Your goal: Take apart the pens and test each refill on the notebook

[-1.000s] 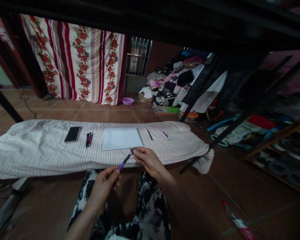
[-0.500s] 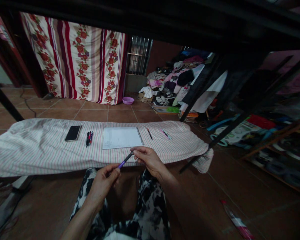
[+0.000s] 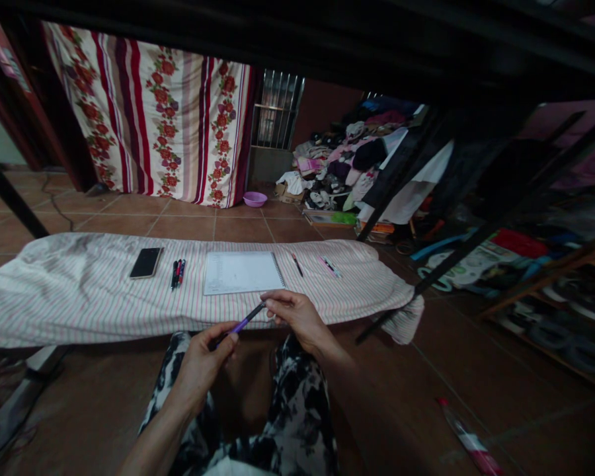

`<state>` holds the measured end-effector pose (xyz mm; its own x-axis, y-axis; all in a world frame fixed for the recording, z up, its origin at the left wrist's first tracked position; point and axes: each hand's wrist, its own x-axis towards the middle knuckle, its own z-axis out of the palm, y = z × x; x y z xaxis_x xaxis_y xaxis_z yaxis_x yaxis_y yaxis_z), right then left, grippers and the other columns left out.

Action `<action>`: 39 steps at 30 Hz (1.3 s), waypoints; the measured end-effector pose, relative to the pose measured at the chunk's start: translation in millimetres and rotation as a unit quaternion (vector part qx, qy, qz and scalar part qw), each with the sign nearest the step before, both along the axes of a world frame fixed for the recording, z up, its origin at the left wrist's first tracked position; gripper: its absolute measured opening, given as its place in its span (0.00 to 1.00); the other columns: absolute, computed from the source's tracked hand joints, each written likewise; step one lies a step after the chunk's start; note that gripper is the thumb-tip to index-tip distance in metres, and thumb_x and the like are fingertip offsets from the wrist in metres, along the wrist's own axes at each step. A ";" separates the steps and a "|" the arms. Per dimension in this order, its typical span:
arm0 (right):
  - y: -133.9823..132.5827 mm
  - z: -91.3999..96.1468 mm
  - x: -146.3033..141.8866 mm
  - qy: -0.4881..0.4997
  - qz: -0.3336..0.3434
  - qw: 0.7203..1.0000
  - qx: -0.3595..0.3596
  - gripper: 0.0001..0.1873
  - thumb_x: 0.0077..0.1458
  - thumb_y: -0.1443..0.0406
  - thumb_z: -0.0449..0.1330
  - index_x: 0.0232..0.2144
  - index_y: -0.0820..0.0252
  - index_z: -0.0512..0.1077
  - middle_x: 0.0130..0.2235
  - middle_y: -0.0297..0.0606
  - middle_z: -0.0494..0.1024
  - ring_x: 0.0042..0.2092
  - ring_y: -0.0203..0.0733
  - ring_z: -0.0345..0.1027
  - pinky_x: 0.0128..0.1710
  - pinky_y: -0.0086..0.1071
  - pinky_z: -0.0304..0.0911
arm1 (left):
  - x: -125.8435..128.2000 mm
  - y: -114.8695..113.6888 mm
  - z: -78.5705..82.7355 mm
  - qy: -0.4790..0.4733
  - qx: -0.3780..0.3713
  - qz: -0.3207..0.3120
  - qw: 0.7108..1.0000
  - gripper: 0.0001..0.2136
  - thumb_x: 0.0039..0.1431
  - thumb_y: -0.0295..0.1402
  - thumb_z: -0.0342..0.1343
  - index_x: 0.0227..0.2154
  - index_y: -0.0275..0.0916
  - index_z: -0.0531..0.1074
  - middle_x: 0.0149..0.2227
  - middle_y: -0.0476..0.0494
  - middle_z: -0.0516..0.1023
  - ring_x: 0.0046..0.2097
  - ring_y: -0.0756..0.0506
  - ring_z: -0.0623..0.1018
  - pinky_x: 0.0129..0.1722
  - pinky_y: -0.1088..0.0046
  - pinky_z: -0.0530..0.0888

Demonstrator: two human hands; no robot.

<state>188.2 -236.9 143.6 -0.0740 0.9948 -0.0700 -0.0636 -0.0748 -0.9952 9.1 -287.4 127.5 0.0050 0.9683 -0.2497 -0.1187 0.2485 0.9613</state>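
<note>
A purple and black pen slants between my two hands above the near edge of the cloth. My left hand is closed around its purple end. The fingertips of my right hand pinch the black end. Just beyond them lies an open spiral notebook with writing on its page. To its left, several pens lie side by side near a dark phone. A dark slim pen or pencil and some pink and white pens rest to its right.
Everything lies on a striped cloth over a low surface. Dark metal posts rise at both sides, with a dark beam overhead. A plastic bottle lies on the tiled floor at right. Farther off are a purple basin and heaped clothes.
Both hands keep their hold on the pen, almost unmoved. The view has shifted very slightly.
</note>
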 end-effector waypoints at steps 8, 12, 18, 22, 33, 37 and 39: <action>-2.9 0.9 2.8 -0.015 0.028 0.999 0.024 0.14 0.39 0.60 0.66 0.31 0.59 0.76 0.25 0.33 0.74 0.27 0.33 0.67 0.25 0.26 0.59 | -4.3 1.1 1.7 0.056 0.046 0.000 0.997 0.19 0.39 0.42 0.62 0.35 0.35 0.78 0.20 0.48 0.72 0.24 0.49 0.68 0.23 0.76 0.62; -5.0 4.5 3.1 -0.026 0.027 0.999 0.018 0.14 0.38 0.59 0.67 0.30 0.59 0.76 0.24 0.33 0.74 0.27 0.34 0.67 0.25 0.27 0.59 | -5.2 3.1 0.4 0.078 0.076 -0.005 0.994 0.18 0.40 0.41 0.62 0.34 0.37 0.78 0.22 0.46 0.74 0.26 0.48 0.69 0.23 0.76 0.63; -8.1 10.7 2.2 -0.051 0.019 0.998 0.019 0.16 0.35 0.56 0.67 0.26 0.60 0.75 0.22 0.31 0.72 0.24 0.32 0.63 0.23 0.27 0.58 | -6.2 2.4 3.6 0.099 0.141 -0.009 0.985 0.14 0.43 0.40 0.60 0.33 0.40 0.79 0.27 0.44 0.76 0.32 0.44 0.73 0.32 0.72 0.68; -10.5 11.6 2.7 -0.082 0.038 0.995 0.038 0.16 0.38 0.53 0.65 0.22 0.60 0.71 0.19 0.30 0.68 0.21 0.31 0.59 0.22 0.27 0.55 | -8.9 1.9 2.0 0.149 0.212 -0.036 0.965 0.11 0.49 0.36 0.57 0.36 0.42 0.78 0.32 0.44 0.77 0.37 0.44 0.75 0.39 0.71 0.69; -17.2 5.8 3.6 -0.258 0.037 0.960 0.100 0.20 0.51 0.53 0.54 0.17 0.59 0.63 0.17 0.29 0.61 0.20 0.31 0.54 0.20 0.27 0.49 | -10.7 -0.1 -4.5 0.198 0.265 -0.060 0.942 0.11 0.53 0.34 0.54 0.39 0.45 0.77 0.37 0.43 0.78 0.42 0.42 0.75 0.44 0.68 0.68; -16.3 3.4 4.1 -0.224 0.046 0.970 0.088 0.18 0.52 0.52 0.53 0.21 0.60 0.67 0.21 0.32 0.67 0.23 0.33 0.61 0.22 0.27 0.55 | -9.6 1.9 -8.3 0.167 0.221 -0.048 0.960 0.10 0.51 0.35 0.56 0.36 0.43 0.78 0.37 0.43 0.78 0.42 0.41 0.75 0.45 0.67 0.68; -14.7 3.2 5.1 -0.185 0.046 0.978 0.079 0.16 0.52 0.53 0.54 0.28 0.60 0.71 0.25 0.34 0.70 0.26 0.34 0.64 0.23 0.27 0.58 | -9.8 3.0 -10.5 0.156 0.196 -0.033 0.967 0.10 0.49 0.35 0.57 0.34 0.42 0.78 0.35 0.43 0.79 0.41 0.41 0.75 0.45 0.67 0.68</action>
<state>193.3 -251.6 146.9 -0.1626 0.9857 0.0446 0.3033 0.0929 -0.9483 -0.7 -284.4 116.9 0.0531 0.9890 0.1384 0.1962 -0.1462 0.9696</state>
